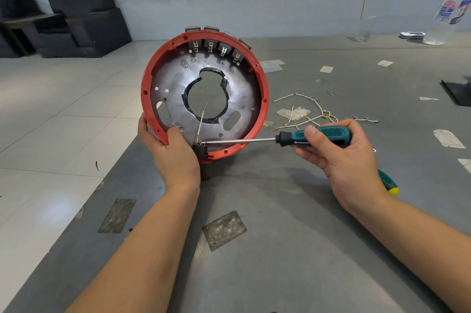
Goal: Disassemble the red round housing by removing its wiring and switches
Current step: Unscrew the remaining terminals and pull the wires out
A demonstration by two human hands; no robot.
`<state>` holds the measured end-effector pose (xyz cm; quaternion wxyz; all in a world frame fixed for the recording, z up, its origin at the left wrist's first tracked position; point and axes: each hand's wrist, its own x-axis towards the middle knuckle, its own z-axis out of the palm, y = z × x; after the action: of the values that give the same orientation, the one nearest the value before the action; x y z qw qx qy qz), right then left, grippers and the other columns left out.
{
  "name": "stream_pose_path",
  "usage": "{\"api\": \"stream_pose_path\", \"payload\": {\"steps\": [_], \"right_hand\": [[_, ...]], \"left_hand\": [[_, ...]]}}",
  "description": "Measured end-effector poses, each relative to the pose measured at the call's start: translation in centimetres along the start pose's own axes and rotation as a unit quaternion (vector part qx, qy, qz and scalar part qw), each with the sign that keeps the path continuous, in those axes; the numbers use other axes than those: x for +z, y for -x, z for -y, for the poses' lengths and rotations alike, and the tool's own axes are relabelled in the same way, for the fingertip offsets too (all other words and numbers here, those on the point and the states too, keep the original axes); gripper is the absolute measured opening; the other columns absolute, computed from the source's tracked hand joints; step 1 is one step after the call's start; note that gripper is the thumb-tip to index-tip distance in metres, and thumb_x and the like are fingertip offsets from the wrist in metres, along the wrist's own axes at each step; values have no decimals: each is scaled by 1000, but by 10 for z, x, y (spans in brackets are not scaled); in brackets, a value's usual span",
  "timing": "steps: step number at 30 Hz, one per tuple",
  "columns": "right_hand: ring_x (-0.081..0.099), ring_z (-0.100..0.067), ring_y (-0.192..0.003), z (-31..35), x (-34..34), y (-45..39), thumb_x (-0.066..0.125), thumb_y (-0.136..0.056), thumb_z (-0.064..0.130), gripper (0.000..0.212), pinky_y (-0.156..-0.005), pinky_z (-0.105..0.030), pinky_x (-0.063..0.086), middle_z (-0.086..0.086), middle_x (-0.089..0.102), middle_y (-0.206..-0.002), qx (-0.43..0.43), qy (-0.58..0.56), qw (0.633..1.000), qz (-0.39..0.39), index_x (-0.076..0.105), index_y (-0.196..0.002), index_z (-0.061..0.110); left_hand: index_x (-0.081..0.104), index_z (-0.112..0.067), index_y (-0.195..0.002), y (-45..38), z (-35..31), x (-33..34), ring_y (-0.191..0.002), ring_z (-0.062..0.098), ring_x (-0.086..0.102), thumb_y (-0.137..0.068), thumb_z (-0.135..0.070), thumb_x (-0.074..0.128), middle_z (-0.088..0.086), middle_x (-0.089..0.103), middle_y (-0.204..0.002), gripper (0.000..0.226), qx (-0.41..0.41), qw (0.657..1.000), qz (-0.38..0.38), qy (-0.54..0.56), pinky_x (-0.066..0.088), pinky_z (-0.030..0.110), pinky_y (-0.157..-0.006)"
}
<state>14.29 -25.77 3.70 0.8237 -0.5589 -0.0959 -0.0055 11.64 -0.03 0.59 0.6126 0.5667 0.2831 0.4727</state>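
Red round housing (pixel 262 98), tilted on edge on grey table (pixel 280 249), L hand (pixel 175 154) gripping rim. R hand (pixel 341 149) grips screwdriver (pixel 316 135), tip at black switch (pixel 201 150). Step: prying switch out; next needs steady leverage.

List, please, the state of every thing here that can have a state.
red housing: tilted on edge, open side toward camera
left hand: grips housing rim
right hand: grips screwdriver
screwdriver: level, tip at black part on lower rim
four switches: mounted in top rim
loose wires: lying on table
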Motion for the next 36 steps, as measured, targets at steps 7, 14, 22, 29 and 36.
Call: {"api": "stream_pose_path", "payload": {"steps": [7, 14, 22, 29, 36], "right_hand": [[75, -42, -90, 10, -10, -14, 85, -79, 26, 40, -71, -32, 60, -13, 73, -95, -36, -22, 999, -22, 53, -100, 13], [75, -35, -72, 10, -19, -22, 78, -76, 16, 26, -50, -27, 50, -7, 72, -79, -6, -14, 999, -39, 57, -90, 18], [73, -31, -78, -2, -18, -19, 88, -59, 26, 33, -54, -30, 55, -16, 60, -88, 32, 44, 998, 40, 63, -80, 23], [74, -38, -95, -14, -19, -18, 94, -64, 21, 48, -67, -34, 62, -38, 62, -108, 91, 57, 988, 113, 57, -93, 11], [69, -6, -83, -7, -29, -20, 83, -66, 60, 40, -73, -20, 54, 16, 73, -94, -29, 449, 859, 244, 66, -93, 37]], "left_hand": [[42, -42, -142, 0, 1, -1, -61, -4, 53, -89, -30, 48, -33, 54, -73, 55, -5, 1000, 11, 3, 40, 29, -68], [43, -47, -137, -5, 5, -3, -58, -3, 51, -90, -28, 55, -30, 55, -71, 52, -6, 999, 34, 42, 46, 14, -58], [45, -69, -115, -10, -1, -9, -84, 16, 62, -83, -41, 70, -25, 64, -82, 49, -59, 991, 89, 74, 54, 66, -98], [43, -57, -127, -7, -8, -9, -89, 19, 65, -85, -37, 72, -23, 66, -81, 55, -75, 987, 99, 99, 52, 71, -97], [41, -52, -132, -6, -8, -10, -86, 18, 64, -88, -34, 71, -21, 66, -83, 56, -87, 986, 102, 99, 51, 72, -96]]}}
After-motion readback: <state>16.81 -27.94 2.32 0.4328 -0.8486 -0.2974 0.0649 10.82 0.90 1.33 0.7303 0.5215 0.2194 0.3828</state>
